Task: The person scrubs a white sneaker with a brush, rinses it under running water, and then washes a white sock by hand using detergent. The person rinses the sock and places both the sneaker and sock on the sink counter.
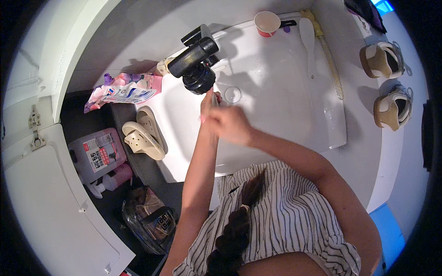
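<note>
Over the white ceramic sink point(276, 114), both hands meet just in front of the black faucet point(198, 62). My left hand point(208, 103) points toward the round spray outlet, its fingertips right below the outlet's rim in the picture. A narrow greyish thing shows at its fingers, too small to identify. My right hand point(232, 123) is curled and blurred by motion, lying across the left hand near the wrist. Whether its fingers hold anything is hidden. Beside the hands is the round drain cover point(233, 94) in the basin.
A paper cup point(267, 23), a white brush point(307, 43) and a yellowed stick point(329, 63) lie along the sink's far rim. Beige clogs point(145, 138) and a pink refill pouch point(127, 89) stand left. Sneakers point(393, 107) sit right. A cabinet door point(51, 193) hangs open at left.
</note>
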Available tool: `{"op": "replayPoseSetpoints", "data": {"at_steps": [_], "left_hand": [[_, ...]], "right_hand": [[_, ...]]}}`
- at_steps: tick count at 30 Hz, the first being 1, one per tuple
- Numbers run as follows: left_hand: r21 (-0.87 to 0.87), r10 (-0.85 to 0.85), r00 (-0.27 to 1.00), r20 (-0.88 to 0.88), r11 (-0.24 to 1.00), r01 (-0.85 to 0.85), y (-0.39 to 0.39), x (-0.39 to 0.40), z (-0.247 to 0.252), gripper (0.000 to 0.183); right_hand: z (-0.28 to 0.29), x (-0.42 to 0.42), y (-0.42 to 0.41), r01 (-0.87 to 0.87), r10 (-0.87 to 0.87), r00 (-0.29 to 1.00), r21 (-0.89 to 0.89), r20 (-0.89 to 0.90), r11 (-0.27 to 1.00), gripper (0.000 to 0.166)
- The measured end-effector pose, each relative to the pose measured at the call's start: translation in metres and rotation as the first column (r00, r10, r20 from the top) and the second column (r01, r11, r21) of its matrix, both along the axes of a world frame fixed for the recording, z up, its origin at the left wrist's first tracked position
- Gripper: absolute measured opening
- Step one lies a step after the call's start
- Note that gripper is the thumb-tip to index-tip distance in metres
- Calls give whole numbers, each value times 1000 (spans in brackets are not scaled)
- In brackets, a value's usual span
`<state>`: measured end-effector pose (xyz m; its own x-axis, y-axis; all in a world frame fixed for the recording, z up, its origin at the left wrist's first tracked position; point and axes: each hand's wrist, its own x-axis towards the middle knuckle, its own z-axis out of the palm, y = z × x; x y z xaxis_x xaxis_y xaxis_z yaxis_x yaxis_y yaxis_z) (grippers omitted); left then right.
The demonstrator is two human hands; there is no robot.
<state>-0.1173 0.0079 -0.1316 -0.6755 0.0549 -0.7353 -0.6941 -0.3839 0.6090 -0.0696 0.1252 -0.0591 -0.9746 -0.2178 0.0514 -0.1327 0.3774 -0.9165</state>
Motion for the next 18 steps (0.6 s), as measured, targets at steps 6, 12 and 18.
{"op": "replayPoseSetpoints", "data": {"at_steps": [6,12,18], "left_hand": [[32,111,993,-44,993,-110,59,20,48,26],[410,-15,919,-394,892,190,0,7,-16,19],[-512,-302,873,-383,856,72,34,20,-7,28]], "right_hand": [[-47,-55,17,306,-324,942,175,86,936,32],[-34,-14,-13,356,-357,901,-53,-245,933,32],[-47,-58,5,557,-503,781,49,-371,829,32]]}}
